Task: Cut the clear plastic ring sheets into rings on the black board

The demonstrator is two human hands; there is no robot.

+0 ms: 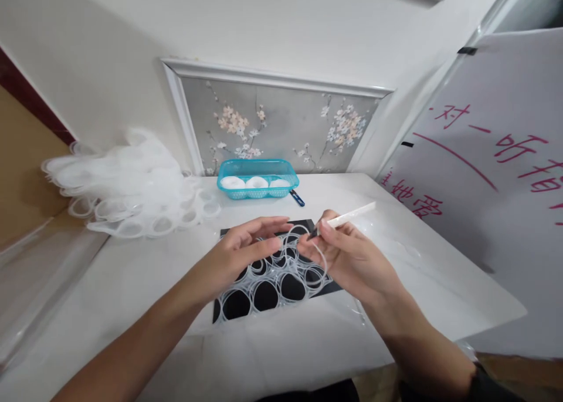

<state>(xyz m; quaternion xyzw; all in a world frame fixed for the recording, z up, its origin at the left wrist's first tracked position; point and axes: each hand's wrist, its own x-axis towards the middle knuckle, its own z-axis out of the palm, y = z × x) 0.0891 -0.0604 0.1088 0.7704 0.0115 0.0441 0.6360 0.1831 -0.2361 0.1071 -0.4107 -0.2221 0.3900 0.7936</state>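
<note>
My right hand (pixel 347 252) is closed around a slim white-handled tool (pixel 354 214) with a dark tip that points left, its exact kind unclear. Close to that tip, a thin translucent ring (pixel 324 261) loops by the right fingers. My left hand (pixel 250 243) reaches in from the left with fingers stretched and thumb apart, beside the loops; no firm hold shows. Beneath both hands lies a sheet of joined translucent rings (pixel 266 279) on a black mat (pixel 236 304). Its upper part is partly covered by the hands.
A large heap of translucent ring sheets (pixel 141 185) stands at the left of the white table (pixel 422 273). Against the wall is a blue plastic basket (pixel 259 167) holding white round pieces, with a dark blue utility knife (pixel 297 198) beside it. A board with red writing (pixel 492 155) borders the right.
</note>
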